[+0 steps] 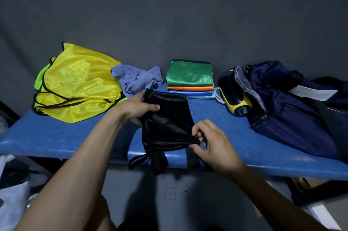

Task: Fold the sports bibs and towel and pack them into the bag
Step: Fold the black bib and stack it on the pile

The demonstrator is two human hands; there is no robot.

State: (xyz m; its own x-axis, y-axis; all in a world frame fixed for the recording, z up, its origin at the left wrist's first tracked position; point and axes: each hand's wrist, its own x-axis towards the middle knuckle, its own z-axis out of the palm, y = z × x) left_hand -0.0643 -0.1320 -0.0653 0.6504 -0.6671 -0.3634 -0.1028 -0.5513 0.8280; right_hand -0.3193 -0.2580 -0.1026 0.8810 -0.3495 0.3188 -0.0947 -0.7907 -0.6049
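Pinching the black bib [167, 123] at center frame above the blue desk [56, 134], the left hand [137, 107] and right hand [211, 142] each keep a closed grip on slick fabric whose stacked layers could slide apart, undoing the fold before it joins the folded pile [190, 80].

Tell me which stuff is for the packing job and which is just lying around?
For the job: black bib, yellow bibs, folded bib stack, purple towel, navy bag.
Just lying about: yellow-and-black gadget, white paper.
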